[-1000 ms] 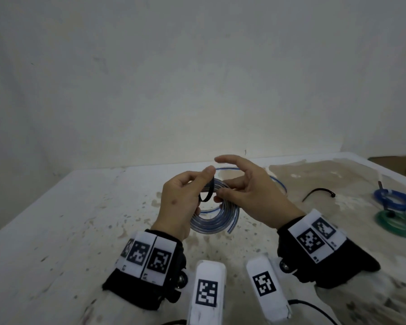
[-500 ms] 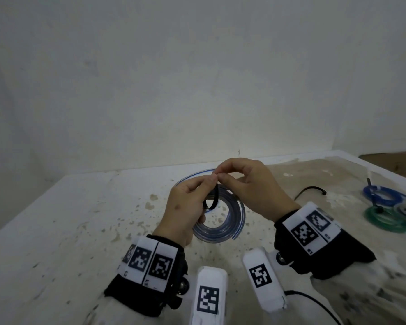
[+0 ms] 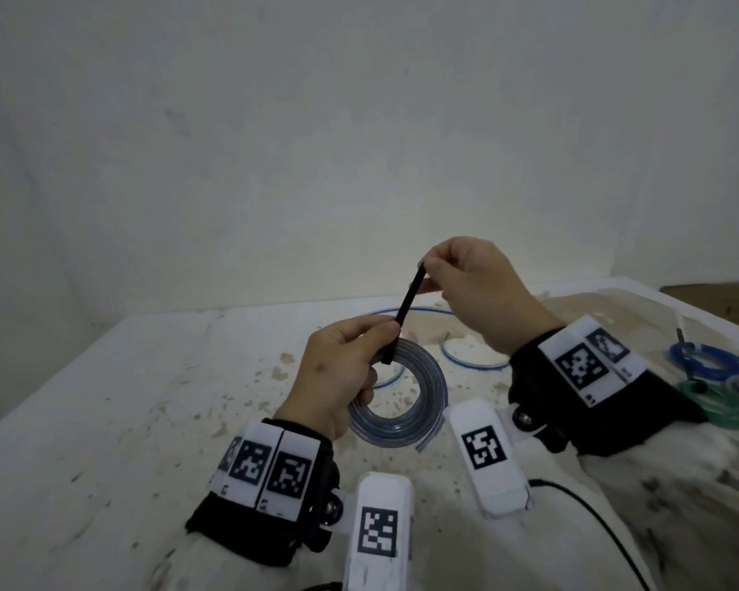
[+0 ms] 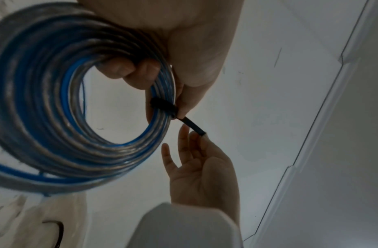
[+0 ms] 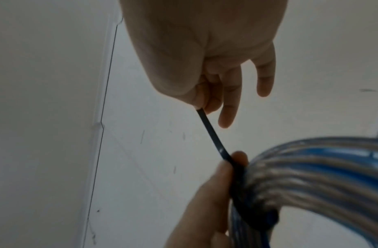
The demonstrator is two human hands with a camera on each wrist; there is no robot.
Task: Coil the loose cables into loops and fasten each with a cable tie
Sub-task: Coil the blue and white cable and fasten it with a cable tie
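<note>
My left hand (image 3: 338,377) is raised above the white, stained counter (image 3: 103,420) and grips the coiled cable (image 3: 406,420), a flat ring of clear and blue turns; in the left wrist view my fingers (image 4: 128,70) curl through the middle of the ring while my thumb presses the outer edge. A black cable tie (image 3: 406,317) is wrapped round the coil just beside that thumb, and its free tail runs straight up and to the right, stretched in a line. My right hand (image 3: 478,292) is higher and a little farther away, pinching the end of the tail between thumb and forefinger; in the right wrist view the other fingers (image 5: 230,104) stick out loosely, touching nothing. The coil hangs clear of the counter, tilted toward me. Behind my hands a loose blue-striped cable (image 3: 466,360) lies in open curves on the counter. Farther right, near the counter's edge, lie a blue coil (image 3: 700,364) and a green coil (image 3: 726,415), touching each other, well apart from the coil I hold. A thin black lead (image 3: 594,518) trails off the wrist unit at the lower right.
</note>
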